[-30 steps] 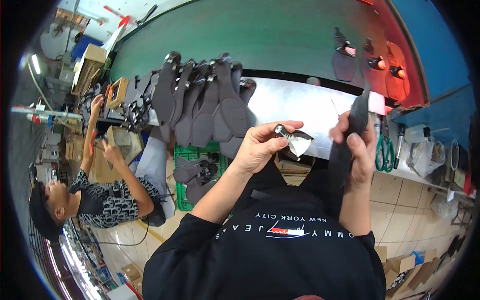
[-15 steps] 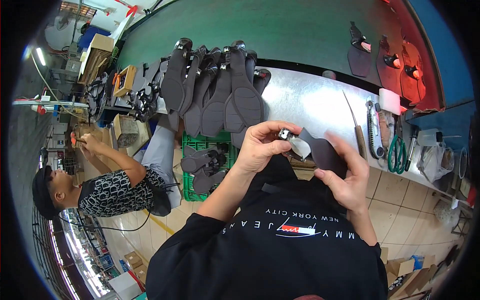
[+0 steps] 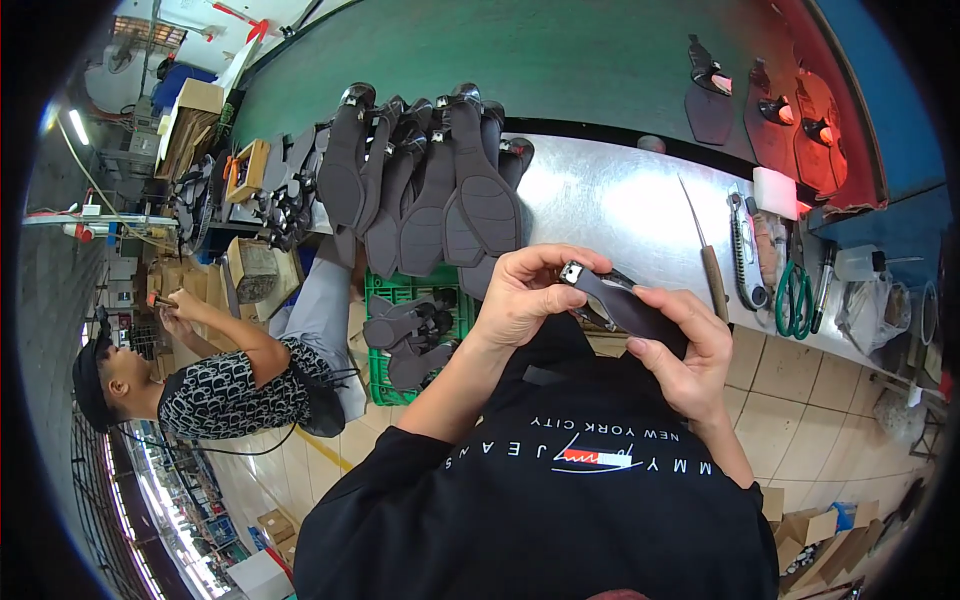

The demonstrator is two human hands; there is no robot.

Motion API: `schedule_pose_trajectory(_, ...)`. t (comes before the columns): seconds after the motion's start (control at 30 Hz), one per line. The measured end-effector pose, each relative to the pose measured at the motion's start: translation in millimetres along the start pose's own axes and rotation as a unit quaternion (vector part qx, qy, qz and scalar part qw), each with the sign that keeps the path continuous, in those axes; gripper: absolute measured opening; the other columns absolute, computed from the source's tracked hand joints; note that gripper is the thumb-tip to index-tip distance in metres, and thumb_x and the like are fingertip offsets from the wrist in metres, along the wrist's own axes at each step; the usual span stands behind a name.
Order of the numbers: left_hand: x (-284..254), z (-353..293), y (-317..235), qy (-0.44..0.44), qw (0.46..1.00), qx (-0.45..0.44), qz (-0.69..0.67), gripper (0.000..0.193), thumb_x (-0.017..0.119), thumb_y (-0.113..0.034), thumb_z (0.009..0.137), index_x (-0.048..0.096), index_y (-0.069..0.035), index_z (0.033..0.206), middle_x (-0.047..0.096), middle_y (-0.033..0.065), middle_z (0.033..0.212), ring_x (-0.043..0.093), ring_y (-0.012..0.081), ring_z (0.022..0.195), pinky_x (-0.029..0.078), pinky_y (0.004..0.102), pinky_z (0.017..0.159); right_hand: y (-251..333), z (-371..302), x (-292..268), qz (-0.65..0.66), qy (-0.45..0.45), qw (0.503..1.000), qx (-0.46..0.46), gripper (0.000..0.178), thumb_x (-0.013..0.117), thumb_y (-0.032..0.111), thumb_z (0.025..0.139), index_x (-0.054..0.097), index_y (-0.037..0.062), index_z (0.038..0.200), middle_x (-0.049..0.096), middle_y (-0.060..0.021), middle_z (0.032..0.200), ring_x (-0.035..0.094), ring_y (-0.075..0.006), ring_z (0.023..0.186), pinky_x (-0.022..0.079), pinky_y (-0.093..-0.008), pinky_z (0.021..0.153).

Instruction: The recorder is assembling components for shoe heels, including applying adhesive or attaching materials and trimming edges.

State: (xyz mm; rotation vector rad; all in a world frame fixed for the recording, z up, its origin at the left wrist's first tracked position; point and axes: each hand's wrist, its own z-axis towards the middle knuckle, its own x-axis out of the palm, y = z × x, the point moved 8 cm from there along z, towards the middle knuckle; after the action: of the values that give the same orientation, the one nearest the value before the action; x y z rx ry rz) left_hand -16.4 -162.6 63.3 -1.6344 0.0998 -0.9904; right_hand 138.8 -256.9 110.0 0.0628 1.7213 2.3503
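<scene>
In front of my chest I hold a dark heeled shoe sole (image 3: 632,312) in both hands. My left hand (image 3: 522,302) is closed round its heel end, where a shiny metallic tip shows between thumb and fingers. On the other end, my right hand (image 3: 690,340) grips the wide front part, thumb below and fingers on top. A pale patch lies along the narrow middle of the sole, partly hidden by my fingers. To the left, several similar dark heeled soles (image 3: 430,215) lean in a row along the metal table's edge.
The metal bench (image 3: 600,185) carries an awl (image 3: 712,270), a utility knife (image 3: 745,255), a white block (image 3: 775,192) and green-handled scissors (image 3: 795,300). Behind runs a green belt (image 3: 560,70) with soles under red light. A green crate (image 3: 378,385) and a co-worker (image 3: 215,385) are left.
The sole has turned in my hands and less of its pale patch shows. My right fingers have shifted left over its upper edge. The co-worker's hands have moved slightly.
</scene>
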Motion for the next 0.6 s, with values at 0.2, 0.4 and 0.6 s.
schedule_pose_trajectory(0.2,-0.3,-0.5,0.6,-0.002,1.0,-0.002,0.002,0.033,0.071,0.006,0.076,0.067,0.001,0.108,0.067,0.0165,0.112,0.064,0.0204,0.103,0.054,0.0328,0.089,-1.1,-1.2,-0.3,0.001,0.001,1.0,0.003,0.044,0.076,-0.002,0.07,0.066,-0.0007,0.113,0.068,-0.0135,0.094,0.065,-0.0199,0.083,0.05,-0.0276,0.075)
schedule_pose_trajectory(0.4,0.1,-1.0,-0.5,-0.003,1.0,-0.005,0.012,0.032,0.071,0.006,0.075,0.068,0.001,0.106,0.067,0.0158,0.112,0.064,0.02,0.103,0.053,0.032,0.088,-2.4,-2.4,0.3,0.006,0.004,1.0,0.009,0.044,0.075,-0.001,0.07,0.066,-0.0005,0.113,0.067,-0.0127,0.092,0.064,-0.0193,0.081,0.049,-0.0272,0.073)
schedule_pose_trajectory(0.6,-2.7,-2.0,1.2,-0.009,0.999,-0.018,0.025,0.032,0.072,0.006,0.073,0.07,0.001,0.105,0.067,0.0157,0.112,0.064,0.0195,0.102,0.053,0.0299,0.086,-2.2,-2.4,0.7,-0.005,0.009,1.0,0.011,0.043,0.074,-0.001,0.071,0.066,-0.0007,0.113,0.066,-0.0116,0.089,0.064,-0.0181,0.078,0.048,-0.0267,0.071)
